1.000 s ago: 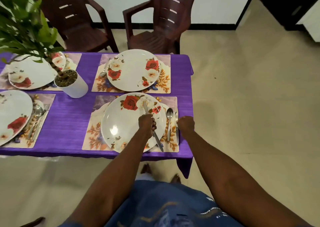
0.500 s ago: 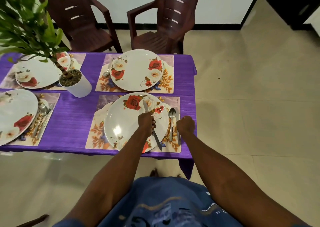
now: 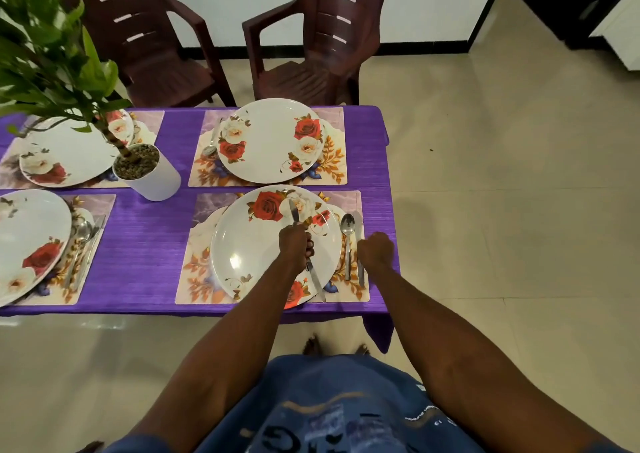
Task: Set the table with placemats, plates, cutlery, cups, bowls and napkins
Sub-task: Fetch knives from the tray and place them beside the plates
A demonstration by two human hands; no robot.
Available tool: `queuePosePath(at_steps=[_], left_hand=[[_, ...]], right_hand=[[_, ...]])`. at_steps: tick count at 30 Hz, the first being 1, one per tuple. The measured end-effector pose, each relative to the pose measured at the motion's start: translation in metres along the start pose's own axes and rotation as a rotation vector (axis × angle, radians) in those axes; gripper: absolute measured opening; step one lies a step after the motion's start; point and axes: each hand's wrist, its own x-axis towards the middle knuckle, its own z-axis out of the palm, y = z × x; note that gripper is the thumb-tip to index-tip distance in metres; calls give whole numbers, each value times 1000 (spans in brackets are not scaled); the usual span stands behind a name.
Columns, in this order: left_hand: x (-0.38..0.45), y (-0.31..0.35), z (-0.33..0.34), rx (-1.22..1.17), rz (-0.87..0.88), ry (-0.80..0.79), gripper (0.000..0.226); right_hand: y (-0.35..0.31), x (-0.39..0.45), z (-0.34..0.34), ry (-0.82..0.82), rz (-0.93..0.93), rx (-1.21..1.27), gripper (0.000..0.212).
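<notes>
Purple table [image 3: 149,244], potted plant [image 3: 147,170], left hand [image 3: 294,244] gripping knife [image 3: 317,279], right hand [image 3: 375,250] fisted beside spoon [image 3: 347,241]

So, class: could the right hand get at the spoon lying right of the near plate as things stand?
Probably yes. The right hand hovers just right of the spoon, which lies uncovered on the placemat. Only a knife lies between them, flat, so it shouldn't block the way.
</notes>
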Motion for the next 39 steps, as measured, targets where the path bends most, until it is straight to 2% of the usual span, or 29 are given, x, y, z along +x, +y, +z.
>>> queuePosePath(at_steps=[3, 6, 9, 15, 21, 26, 29, 31, 34, 39], left_hand=[[3, 1, 1, 21, -5, -30, 18], [3, 2, 6, 36, 22, -75, 17], [-2, 5, 18, 45, 17, -152, 18], [-15, 6, 65, -111, -43, -332, 13], [-26, -3, 136, -144, 68, -419, 7], [-32, -17, 207, -314, 121, -349, 15], [-39, -29, 277, -364, 133, -251, 16], [-45, -30, 312, -375, 140, -217, 19], [-46, -26, 355, -423, 153, -169, 24], [-30, -6, 405, -510, 144, -142, 18]], right_hand=[[3, 4, -1, -12, -6, 64, 19], [8, 5, -7, 22, 46, 259, 27], [12, 12, -18, 45, 79, 368, 25], [8, 31, -51, -79, 83, 536, 19], [8, 69, -91, -193, 23, 562, 20], [30, 99, -138, -387, 31, 559, 24], [54, 136, -193, -503, 30, 521, 35], [65, 157, -221, -539, 3, 475, 40], [69, 185, -253, -592, -45, 454, 37], [65, 235, -280, -652, -62, 475, 32]])
